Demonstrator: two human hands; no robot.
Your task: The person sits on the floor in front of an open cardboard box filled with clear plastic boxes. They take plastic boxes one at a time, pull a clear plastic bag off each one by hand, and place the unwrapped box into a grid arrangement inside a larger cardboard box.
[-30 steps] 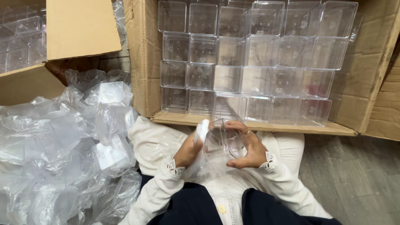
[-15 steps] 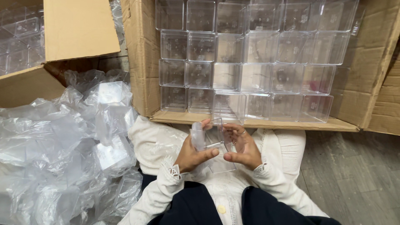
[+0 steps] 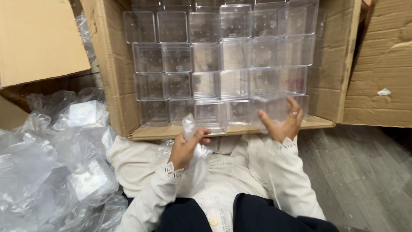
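Everything here is placed from the big box (image 3: 112, 64), the open carton lying on its side and full of clear cubes.

Far left of the big box is a heap of crinkly clear bags (image 3: 56, 159), some with cubes still inside. Above the heap is a plain brown flap (image 3: 40, 41) of another carton.

Just below the big box's front edge, the left hand (image 3: 185, 148) pinches a clear wrapper (image 3: 192, 141) with closed fingers. The wrapper could slide out and fall in the lap, because it is thin and slippery.

To its right, the right hand (image 3: 283, 124) holds a clear cube (image 3: 274, 109) with spread fingers, touching the bottom row of the stack (image 3: 223, 64). The cube is smooth, so it could slip. A hard push could knock the rows crooked.

Right of the big box is a brown carton wall (image 3: 382, 60) with a small white sticker (image 3: 384, 92).
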